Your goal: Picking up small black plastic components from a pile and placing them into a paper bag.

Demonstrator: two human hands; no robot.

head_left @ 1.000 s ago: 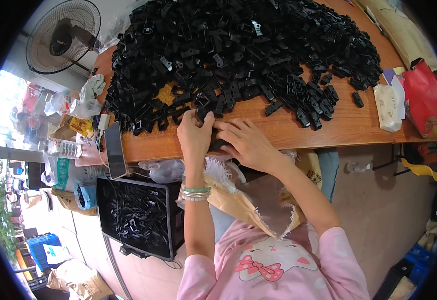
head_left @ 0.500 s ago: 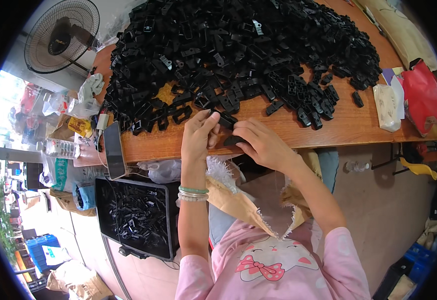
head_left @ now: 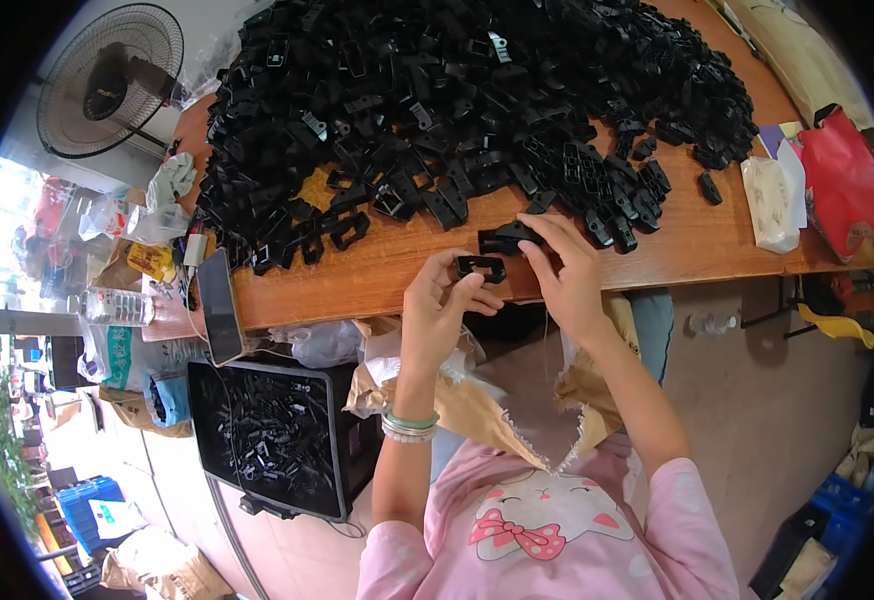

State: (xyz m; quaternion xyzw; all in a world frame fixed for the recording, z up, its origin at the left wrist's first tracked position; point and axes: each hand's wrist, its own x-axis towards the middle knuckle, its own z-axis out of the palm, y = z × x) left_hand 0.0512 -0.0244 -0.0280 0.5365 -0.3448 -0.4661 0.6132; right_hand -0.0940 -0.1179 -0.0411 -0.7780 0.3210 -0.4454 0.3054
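Note:
Near the table's front edge my left hand [head_left: 439, 312] pinches a small black plastic frame [head_left: 481, 267] with an opening through its middle. Just beyond and to the right, my right hand [head_left: 569, 275] grips another black plastic part [head_left: 502, 238], longer and more solid, between thumb and fingers. The two pieces are close together; whether they touch is hard to tell. Behind both hands a large heap of similar black plastic parts [head_left: 407, 110] covers much of the wooden table [head_left: 357, 290].
Below the table at left stands a black bin [head_left: 342, 430] of small black pieces. A phone [head_left: 220, 305] leans at the table's left edge, near a plastic bottle [head_left: 117, 306]. At right lie a tissue pack [head_left: 770, 205] and a red bag [head_left: 847, 185]. An open paper sack [head_left: 487, 400] is before my lap.
My hands have shifted right and moved apart. The black parts, close between my fingers before, are now seen separately, one in each hand.

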